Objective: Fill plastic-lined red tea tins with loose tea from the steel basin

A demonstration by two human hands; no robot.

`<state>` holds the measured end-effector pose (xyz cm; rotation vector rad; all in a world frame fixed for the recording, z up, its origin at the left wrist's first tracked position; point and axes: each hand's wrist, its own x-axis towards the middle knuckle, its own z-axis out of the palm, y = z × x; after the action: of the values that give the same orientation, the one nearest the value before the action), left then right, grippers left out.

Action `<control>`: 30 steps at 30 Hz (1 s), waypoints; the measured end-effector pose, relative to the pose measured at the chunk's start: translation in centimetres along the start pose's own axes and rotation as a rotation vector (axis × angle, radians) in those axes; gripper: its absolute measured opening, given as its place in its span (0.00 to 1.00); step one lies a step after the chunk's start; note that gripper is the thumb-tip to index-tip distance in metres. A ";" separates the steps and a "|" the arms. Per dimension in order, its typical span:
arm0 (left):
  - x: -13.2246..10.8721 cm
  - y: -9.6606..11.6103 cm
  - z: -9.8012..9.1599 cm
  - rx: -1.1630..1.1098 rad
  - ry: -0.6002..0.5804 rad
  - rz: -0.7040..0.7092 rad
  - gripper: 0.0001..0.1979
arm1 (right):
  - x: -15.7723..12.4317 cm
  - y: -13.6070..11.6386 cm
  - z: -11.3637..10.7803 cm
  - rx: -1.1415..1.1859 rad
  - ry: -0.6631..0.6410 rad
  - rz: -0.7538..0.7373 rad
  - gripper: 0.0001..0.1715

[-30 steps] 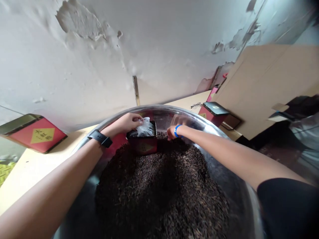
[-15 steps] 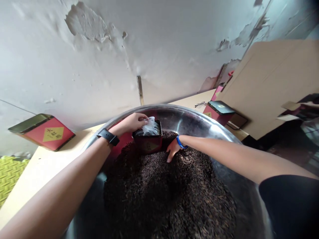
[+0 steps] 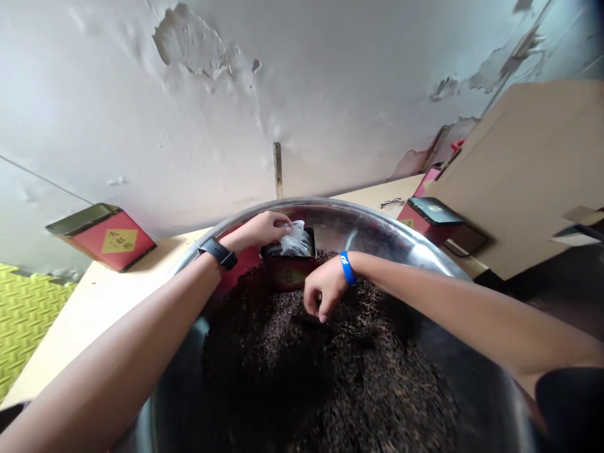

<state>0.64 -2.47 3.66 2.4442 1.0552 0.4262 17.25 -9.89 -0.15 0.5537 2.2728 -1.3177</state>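
A large round metal basin (image 3: pixel 427 255) holds a heap of dark, loose, leaf-like bits (image 3: pixel 377 377). A red tin (image 3: pixel 287 272) with an open top stands in the heap near the far rim. My left hand (image 3: pixel 268 229), with a black watch on the wrist, pinches a clear plastic bag (image 3: pixel 294 239) at the tin's mouth. Just in front of the tin, my right hand (image 3: pixel 325 289), wearing a blue wristband, hovers low over the heap with its fingers curled. Whatever may be inside those fingers is hidden.
On the pale table (image 3: pixel 85 314), a red tin (image 3: pixel 113 242) stands at the left. Another tin (image 3: pixel 431 219) and glasses (image 3: pixel 391 203) lie beyond the basin at the right, beside a cardboard sheet (image 3: pixel 533 170). A yellow-green mat (image 3: pixel 28 321) shows at the left.
My right hand has lifted off the heap and its fingers have curled in. My left hand keeps hold of the bag at the tin. The view has shifted slightly.
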 end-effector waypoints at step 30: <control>-0.7 0.7 0.1 0.071 0.148 0.091 0.13 | -11.5 -2.8 -4.1 0.055 0.810 0.174 0.22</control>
<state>0.62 -3.38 3.88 2.5633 1.0373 0.6172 24.41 -8.88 10.12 1.4854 2.7000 -1.1979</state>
